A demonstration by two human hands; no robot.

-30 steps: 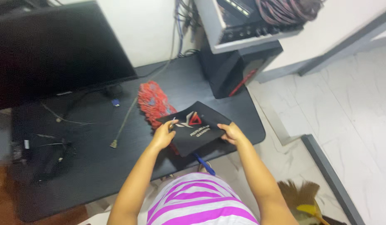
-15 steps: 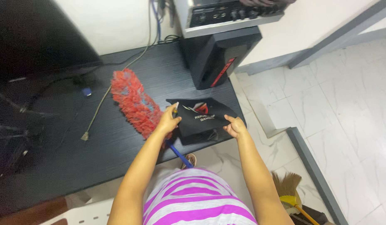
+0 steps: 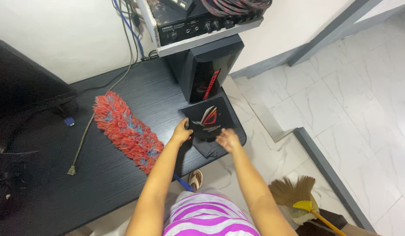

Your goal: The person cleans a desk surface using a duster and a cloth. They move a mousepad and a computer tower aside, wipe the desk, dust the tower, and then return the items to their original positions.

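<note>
Mousepad (image 3: 207, 120) now lies flat at the desk's (image 3: 124, 175) right corner, down from where the hands held it up. Duster (image 3: 127, 131) (red, fluffy) lies to its left, tower (image 3: 205, 70) just behind, broom (image 3: 298, 196) on floor. Left hand (image 3: 182, 132) pinches the pad's left edge; right hand (image 3: 228, 140) rests half-open on the front edge.

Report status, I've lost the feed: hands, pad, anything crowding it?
Left hand pinching the black mouse pad by its edge; right hand open, just over its near edge. Pad at desk corner. Computer tower right behind, red duster alongside.
</note>
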